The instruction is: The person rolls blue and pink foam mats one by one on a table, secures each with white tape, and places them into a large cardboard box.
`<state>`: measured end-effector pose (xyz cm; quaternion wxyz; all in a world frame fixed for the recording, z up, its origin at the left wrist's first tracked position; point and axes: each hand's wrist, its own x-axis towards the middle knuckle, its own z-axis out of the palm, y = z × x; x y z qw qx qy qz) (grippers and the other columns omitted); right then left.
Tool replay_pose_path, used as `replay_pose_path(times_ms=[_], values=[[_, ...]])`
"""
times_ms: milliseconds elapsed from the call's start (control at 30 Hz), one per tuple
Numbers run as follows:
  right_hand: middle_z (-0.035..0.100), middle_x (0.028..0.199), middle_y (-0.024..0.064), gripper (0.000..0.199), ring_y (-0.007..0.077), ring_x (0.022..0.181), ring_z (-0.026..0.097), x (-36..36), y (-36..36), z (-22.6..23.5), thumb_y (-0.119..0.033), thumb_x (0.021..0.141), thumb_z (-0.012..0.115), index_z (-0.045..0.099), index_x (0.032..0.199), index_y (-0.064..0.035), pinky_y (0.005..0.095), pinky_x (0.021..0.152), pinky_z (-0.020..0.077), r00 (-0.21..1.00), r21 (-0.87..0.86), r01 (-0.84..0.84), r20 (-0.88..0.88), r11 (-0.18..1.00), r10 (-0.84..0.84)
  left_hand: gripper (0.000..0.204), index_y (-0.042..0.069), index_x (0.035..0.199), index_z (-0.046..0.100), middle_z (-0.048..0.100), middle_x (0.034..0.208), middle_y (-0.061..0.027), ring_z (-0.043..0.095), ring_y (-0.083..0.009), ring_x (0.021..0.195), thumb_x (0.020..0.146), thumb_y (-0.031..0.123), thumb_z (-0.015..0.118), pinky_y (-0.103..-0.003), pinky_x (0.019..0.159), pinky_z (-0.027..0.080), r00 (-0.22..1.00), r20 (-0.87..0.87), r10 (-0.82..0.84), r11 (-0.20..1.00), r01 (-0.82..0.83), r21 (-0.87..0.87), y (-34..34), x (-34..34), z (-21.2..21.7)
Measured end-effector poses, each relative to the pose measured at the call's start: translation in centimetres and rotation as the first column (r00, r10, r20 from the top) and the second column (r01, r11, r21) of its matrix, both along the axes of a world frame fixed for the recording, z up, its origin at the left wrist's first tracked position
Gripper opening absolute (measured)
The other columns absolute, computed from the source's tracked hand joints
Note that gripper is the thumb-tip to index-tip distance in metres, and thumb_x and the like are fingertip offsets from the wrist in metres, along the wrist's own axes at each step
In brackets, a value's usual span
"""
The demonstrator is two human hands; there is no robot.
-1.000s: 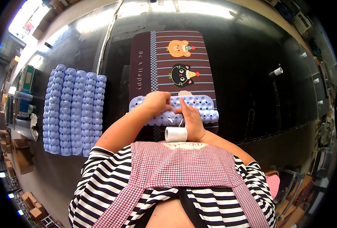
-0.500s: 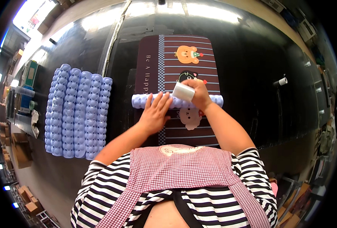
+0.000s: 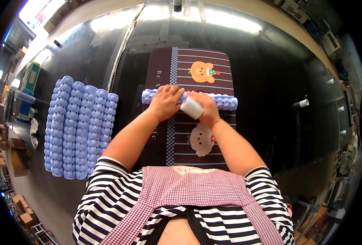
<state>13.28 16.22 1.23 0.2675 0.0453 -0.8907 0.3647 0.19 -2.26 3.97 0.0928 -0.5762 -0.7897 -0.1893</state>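
Black worktable (image 3: 267, 134) spreads across the head view, its far side bright with reflected light, with cardboard boxes (image 3: 19, 157) on the floor beyond its left edge. On it lies a dark maroon mat (image 3: 158, 61) printed with pale stripes, a checkered band and cartoon animals, among them an orange bear and a white dog. One knobbly pale blue rolled mat (image 3: 226, 102) lies crosswise over this printed mat, both its ends visible.

The left hand (image 3: 164, 102) rests on the rolled mat left of its middle, fingers close together and bent over it; whether the thumb closes underneath cannot be told. Just beside it, the right hand (image 3: 207, 108) holds a white tape roll (image 3: 192, 108), blurred and tilted, against the near side of the rolled mat. Its fingers are curled; whether their tips pinch a tape end cannot be told.

Well to the left, similar blue rolls (image 3: 79, 130) lie side by side. Far right sits a small white-ended cylinder (image 3: 304, 103).
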Motion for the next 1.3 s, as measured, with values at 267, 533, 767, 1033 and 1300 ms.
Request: replay_pose_path(times_ms=[267, 533, 767, 1033, 1300], values=[[0.072, 0.083, 0.0027, 0.018, 0.0112, 0.076, 0.065, -5.9, 4.9, 0.4, -0.018, 0.094, 0.066, 0.078, 0.097, -0.0049, 0.0285, 0.069, 0.0512, 0.960, -0.513, 0.133, 0.278, 0.848, 0.017, 0.060, 0.011, 0.128, 0.057, 0.061, 0.125, -0.0097, 0.057, -0.0329, 0.119, 0.075, 0.022, 0.084, -0.045, 0.104, 0.043, 0.997, 0.073, -0.025, 0.999, 0.022, 0.042, 1.8, -2.7, -0.2], [0.072, 0.123, 0.0151, 0.038, 0.0301, 0.120, 0.067, 9.8, -3.2, 2.8, -0.014, 0.082, 0.080, 0.072, 0.118, -0.0043, 0.0431, 0.108, 0.0482, 0.985, -0.052, -0.168, 0.036, 0.984, 0.170, 0.032, 0.010, 0.108, 0.062, 0.065, 0.101, -0.0127, 0.063, -0.0373, 0.098, 0.083, 0.023, 0.078, -0.048, 0.086, 0.049, 0.894, 0.442, 0.075, 0.981, 0.014, -0.194, -3.2, 5.9, 2.2], [0.068, 0.132, 0.0151, 0.045, 0.0329, 0.131, 0.061, 9.3, -3.2, 1.7, -0.022, 0.077, 0.082, 0.073, 0.117, -0.0047, 0.0503, 0.115, 0.0409, 0.994, 0.045, -0.091, 0.057, 0.995, 0.089, 0.023, 0.015, 0.098, 0.076, 0.064, 0.109, -0.0096, 0.057, -0.0289, 0.107, 0.093, 0.035, 0.066, -0.043, 0.095, 0.043, 0.977, 0.156, 0.144, 0.976, -0.114, -0.184, -0.1, 1.1, 1.5], [0.076, 0.098, 0.0170, 0.025, 0.0306, 0.090, 0.073, -2.6, 2.2, 2.0, -0.023, 0.090, 0.066, 0.076, 0.106, -0.0052, 0.0378, 0.081, 0.0548, 0.985, -0.406, 0.066, 0.174, 0.912, 0.006, 0.020, 0.010, 0.104, 0.074, 0.066, 0.111, -0.0068, 0.061, -0.0283, 0.107, 0.085, 0.012, 0.070, -0.044, 0.094, 0.046, 0.978, 0.183, 0.102, 0.967, -0.141, 0.211, 0.1, 2.6, 0.2], [0.075, 0.083, 0.0101, 0.016, 0.0164, 0.075, 0.070, -10.3, 7.4, 2.0, -0.016, 0.087, 0.068, 0.077, 0.093, -0.0038, 0.0305, 0.072, 0.0525, 0.997, -0.351, -0.074, -0.024, 0.933, 0.070, 0.077, 0.004, 0.154, 0.039, 0.036, 0.161, -0.0149, 0.028, -0.0335, 0.154, 0.086, 0.021, 0.073, -0.053, 0.126, 0.018, 0.990, 0.053, 0.127, 0.989, -0.123, -0.081, 2.7, 0.5, -2.5]])
